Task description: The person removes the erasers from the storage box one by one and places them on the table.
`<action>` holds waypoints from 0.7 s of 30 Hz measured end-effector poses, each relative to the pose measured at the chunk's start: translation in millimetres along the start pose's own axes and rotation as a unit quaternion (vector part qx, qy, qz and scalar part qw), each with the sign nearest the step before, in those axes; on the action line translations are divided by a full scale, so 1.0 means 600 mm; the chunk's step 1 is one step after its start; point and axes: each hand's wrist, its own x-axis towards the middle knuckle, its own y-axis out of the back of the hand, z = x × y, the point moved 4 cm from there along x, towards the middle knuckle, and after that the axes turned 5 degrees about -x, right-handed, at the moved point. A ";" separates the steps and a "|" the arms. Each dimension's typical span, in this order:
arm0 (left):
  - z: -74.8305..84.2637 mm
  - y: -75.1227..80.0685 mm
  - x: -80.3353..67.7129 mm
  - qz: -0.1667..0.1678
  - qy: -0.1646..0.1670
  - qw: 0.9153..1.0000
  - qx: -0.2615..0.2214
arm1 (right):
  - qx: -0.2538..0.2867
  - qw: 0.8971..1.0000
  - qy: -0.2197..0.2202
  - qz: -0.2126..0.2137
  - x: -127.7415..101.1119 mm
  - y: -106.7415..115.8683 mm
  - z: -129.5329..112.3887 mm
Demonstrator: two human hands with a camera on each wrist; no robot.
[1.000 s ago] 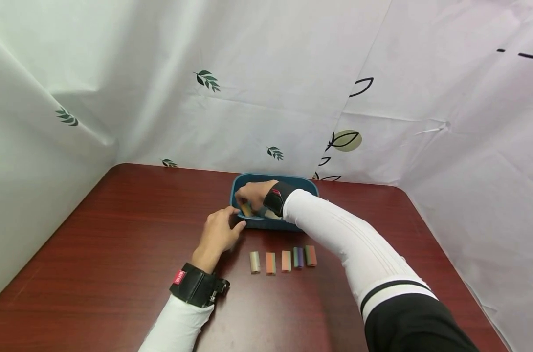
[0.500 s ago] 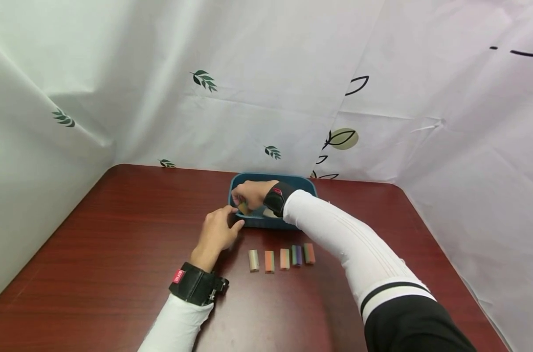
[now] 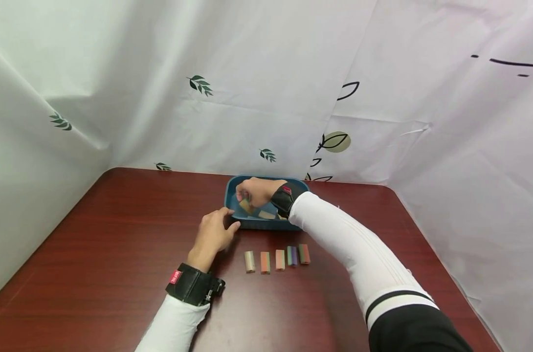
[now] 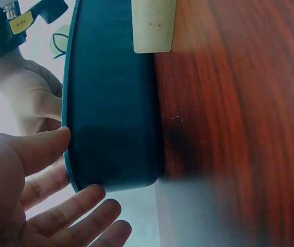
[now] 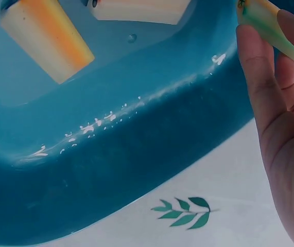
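My right hand [image 3: 258,190] is inside the blue bin [image 3: 266,224], pinching a small block between thumb and fingertips. In the right wrist view this block [image 5: 273,32] shows orange, pale and green colours. Two more blocks lie on the bin floor there: an orange-and-cream one [image 5: 49,38] and a pale pinkish one [image 5: 144,10]. My left hand [image 3: 211,232] holds the bin's near left corner. In the left wrist view its thumb meets the rim, one finger passes behind the wall, and the other fingers are spread loosely alongside.
In front of the bin, several two-tone blocks stand in a row on the dark red table [image 3: 130,254], from a cream one [image 3: 249,262] at left to a red-and-green one [image 3: 304,254] at right. A white patterned curtain [image 3: 231,117] hangs behind.
My right hand has lifted the block a little off the bin floor, exposing more of the blocks under the hand. The left hand stays at the corner. The head view has shifted slightly.
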 end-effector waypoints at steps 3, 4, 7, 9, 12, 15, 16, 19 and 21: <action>0.002 0.001 -0.001 0.000 0.001 1.000 -0.003 | 0.010 1.000 0.013 0.013 -0.008 0.003 0.004; 0.001 0.000 0.000 -0.001 0.002 1.000 -0.003 | 0.011 1.000 0.017 0.018 -0.011 0.004 0.005; 0.002 0.000 -0.001 -0.003 0.004 1.000 -0.001 | 0.019 0.999 0.025 0.030 -0.021 0.007 0.009; 0.001 0.000 -0.001 -0.005 0.003 1.000 0.001 | 0.032 0.998 0.027 0.038 -0.030 0.011 0.011; 0.001 0.002 0.000 -0.006 0.001 1.000 0.002 | 0.053 0.997 0.024 0.057 -0.048 0.021 0.014; 0.004 0.001 0.000 -0.005 -0.003 1.000 -0.001 | 0.079 0.994 0.015 0.076 -0.072 0.029 0.020; 0.004 0.001 0.000 -0.005 -0.003 1.000 0.000 | 0.084 0.993 0.011 0.082 -0.079 0.031 0.022; 0.003 0.002 -0.001 -0.007 0.001 1.000 0.000 | 0.104 0.990 0.001 0.095 -0.101 0.035 0.028; 0.001 0.001 -0.001 -0.010 0.004 1.000 0.001 | 0.112 0.988 -0.003 0.102 -0.117 0.035 0.030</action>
